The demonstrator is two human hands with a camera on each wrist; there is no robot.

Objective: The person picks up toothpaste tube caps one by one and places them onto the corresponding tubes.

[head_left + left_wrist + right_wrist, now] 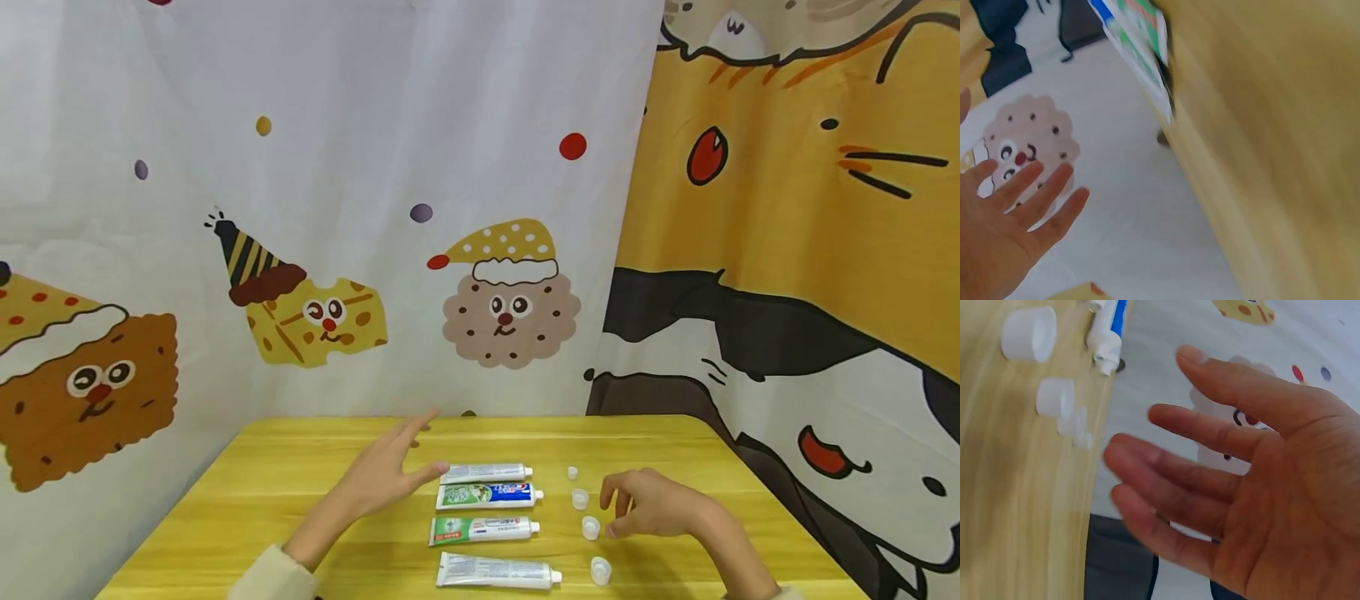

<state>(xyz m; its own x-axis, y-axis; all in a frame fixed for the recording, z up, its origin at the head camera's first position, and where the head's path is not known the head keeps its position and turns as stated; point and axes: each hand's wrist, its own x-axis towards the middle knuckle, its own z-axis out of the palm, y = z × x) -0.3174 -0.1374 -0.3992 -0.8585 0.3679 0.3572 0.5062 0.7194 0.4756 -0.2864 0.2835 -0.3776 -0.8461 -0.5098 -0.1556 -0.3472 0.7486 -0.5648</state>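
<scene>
Several toothpaste tubes lie in a column on the table, nozzles to the right and uncapped. Farthest is a pale tube (483,473), then a blue and green tube (491,496), a green and white tube (483,529) and, nearest, a white tube (495,572). To the right of each nozzle sits a white cap, from a small cap (572,472) at the back to a larger cap (600,571) in front. My left hand (386,473) hovers left of the far tubes, fingers spread and holding nothing. Loosely bent and empty, my right hand (656,504) is beside the middle caps (591,527).
The yellow wood-grain table (300,467) ends at a back edge close to a hanging white curtain (337,150) with cartoon prints. A yellow cartoon cloth (780,208) hangs at the right.
</scene>
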